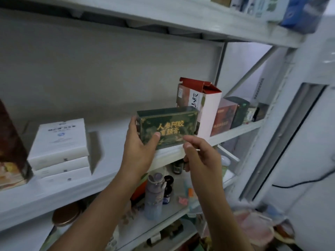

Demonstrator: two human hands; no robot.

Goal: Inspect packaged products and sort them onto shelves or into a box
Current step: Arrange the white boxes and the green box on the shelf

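The person's left hand (140, 142) is clamped on the left end of a dark green box (167, 128), thumb on its printed face, while the box sits at the front edge of the white shelf (112, 171). The right hand (200, 156) hovers just below its right corner, fingers loosely curled and holding nothing. Seating it well likely means sliding the box straight back from both hands, keeping it upright and clear of the tall red-topped carton (201, 105) just behind.
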